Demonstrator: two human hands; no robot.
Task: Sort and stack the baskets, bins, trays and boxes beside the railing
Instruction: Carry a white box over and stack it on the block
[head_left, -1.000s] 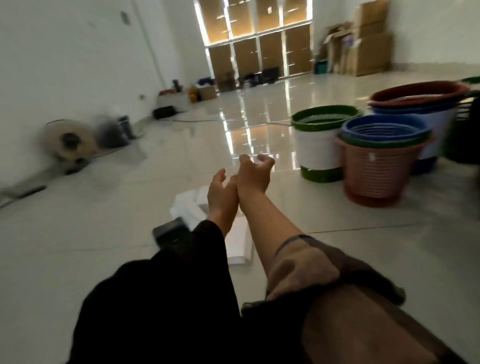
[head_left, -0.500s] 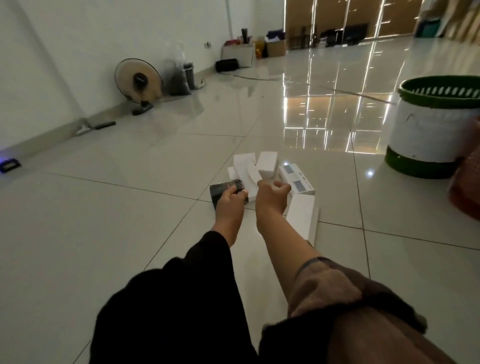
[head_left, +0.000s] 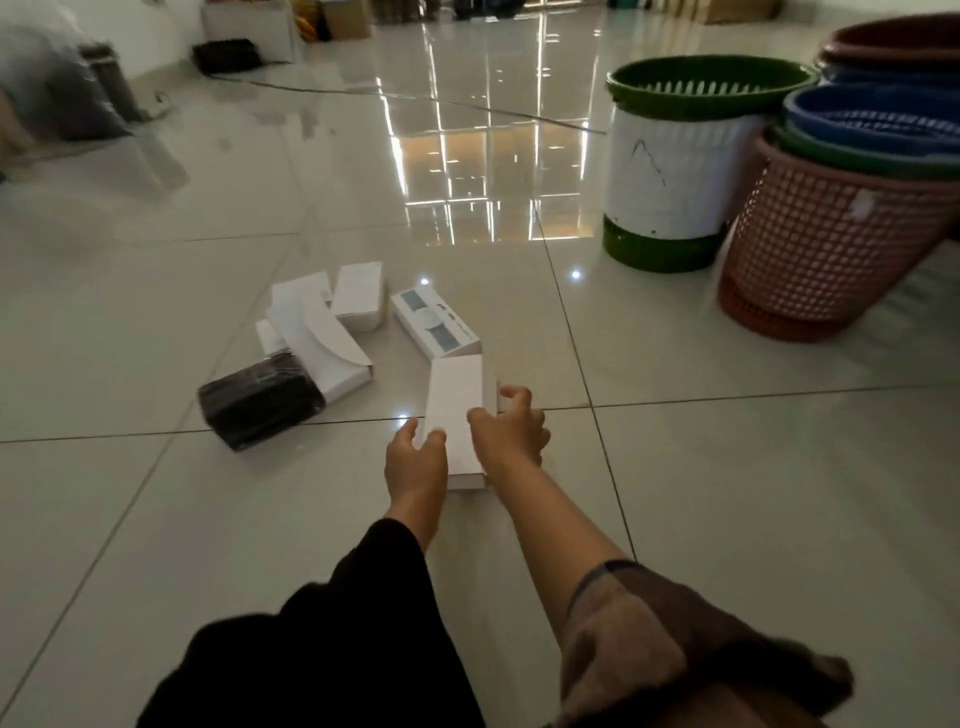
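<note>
A long white box (head_left: 456, 402) lies on the floor tiles in front of me. My left hand (head_left: 415, 460) grips its near left edge and my right hand (head_left: 511, 434) curls its fingers over the right edge. Beyond it lie a white box with blue print (head_left: 434, 325), an open white box (head_left: 322, 335), a small white box (head_left: 359, 295) and a black box (head_left: 260, 401). At the right stand a white basket stack with a green rim (head_left: 675, 171) and a pink mesh basket (head_left: 831, 244) holding green and blue baskets (head_left: 872, 117).
A dark red basket (head_left: 893, 41) tops another stack at the far right. Cardboard boxes (head_left: 244, 23) and a black bag (head_left: 226, 54) stand by the far wall. A cable (head_left: 415, 98) runs across the glossy floor. Blurred objects sit at the far left.
My hands left the black box and the pile and moved right onto the long white box. The view tipped down and swung right, bringing the basket stacks back in.
</note>
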